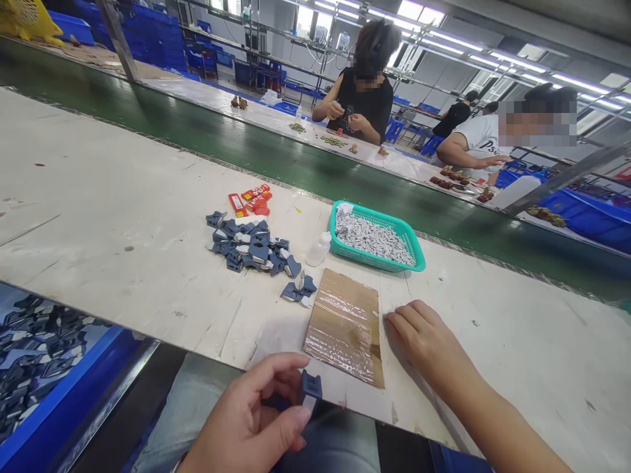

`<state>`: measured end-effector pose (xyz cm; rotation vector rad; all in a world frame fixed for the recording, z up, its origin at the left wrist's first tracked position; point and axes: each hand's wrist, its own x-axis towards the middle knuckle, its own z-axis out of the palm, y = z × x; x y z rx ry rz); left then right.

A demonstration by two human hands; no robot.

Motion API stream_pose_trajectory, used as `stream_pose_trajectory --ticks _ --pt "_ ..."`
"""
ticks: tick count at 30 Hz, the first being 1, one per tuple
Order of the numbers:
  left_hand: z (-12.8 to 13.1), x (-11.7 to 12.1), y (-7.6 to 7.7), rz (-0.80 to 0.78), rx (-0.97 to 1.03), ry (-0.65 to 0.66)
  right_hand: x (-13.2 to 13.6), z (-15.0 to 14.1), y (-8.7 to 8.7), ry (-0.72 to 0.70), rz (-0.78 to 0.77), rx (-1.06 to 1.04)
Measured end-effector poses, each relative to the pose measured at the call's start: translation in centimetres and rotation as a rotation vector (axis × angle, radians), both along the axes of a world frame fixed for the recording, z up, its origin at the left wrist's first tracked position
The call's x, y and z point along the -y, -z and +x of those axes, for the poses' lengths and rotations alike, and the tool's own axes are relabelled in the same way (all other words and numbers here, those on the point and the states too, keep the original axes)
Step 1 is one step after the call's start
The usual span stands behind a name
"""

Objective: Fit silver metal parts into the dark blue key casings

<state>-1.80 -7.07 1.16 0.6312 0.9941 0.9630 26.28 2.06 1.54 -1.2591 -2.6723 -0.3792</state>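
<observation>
My left hand point(246, 414) is raised at the table's front edge, its thumb and fingers pinching a small dark blue plastic part point(312, 386) with a white tip. My right hand point(424, 335) rests flat on the white table point(148, 197), its fingertips at the right edge of a tape-covered cardboard sheet point(345, 328). Beyond the cardboard lies a loose pile of similar blue-and-white parts point(249, 244), with a few more point(298, 291) close to the sheet's upper left corner. Part of the held piece is hidden by my fingers.
A teal plastic basket point(374, 236) of small grey-white pieces stands ahead, beside a white squeeze bottle point(319, 249) and red packets point(254, 200). A blue bin point(39, 368) of parts sits at lower left. A green conveyor belt point(197, 131) runs behind, with co-workers point(362, 92) beyond.
</observation>
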Motion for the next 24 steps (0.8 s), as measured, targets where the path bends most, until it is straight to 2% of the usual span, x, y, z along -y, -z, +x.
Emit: stream_pose_trajectory --ticks 3,7,11,14,19,24 --pt "-0.2 0.0 -0.3 0.033 -0.067 0.046 -0.1 -0.1 -0.1 -0.019 0.0 -0.02" --pt "-0.3 0.0 -0.7 0.123 -0.145 0.034 -0.2 0.0 0.4 0.004 0.048 -0.09" --pt "-0.2 0.0 -0.3 0.116 -0.133 0.04 -0.1 0.0 0.9 0.057 0.1 -0.157" --pt "-0.3 0.0 0.2 0.096 -0.118 0.059 0.6 -0.8 0.4 0.076 0.11 -0.211" --pt "-0.5 -0.3 0.7 0.114 -0.134 0.06 2.3 -3.9 -1.2 -0.035 -0.011 -0.282" --pt "-0.6 -0.3 0.7 0.138 -0.159 0.071 2.5 -5.6 -1.4 -0.122 0.003 -0.101"
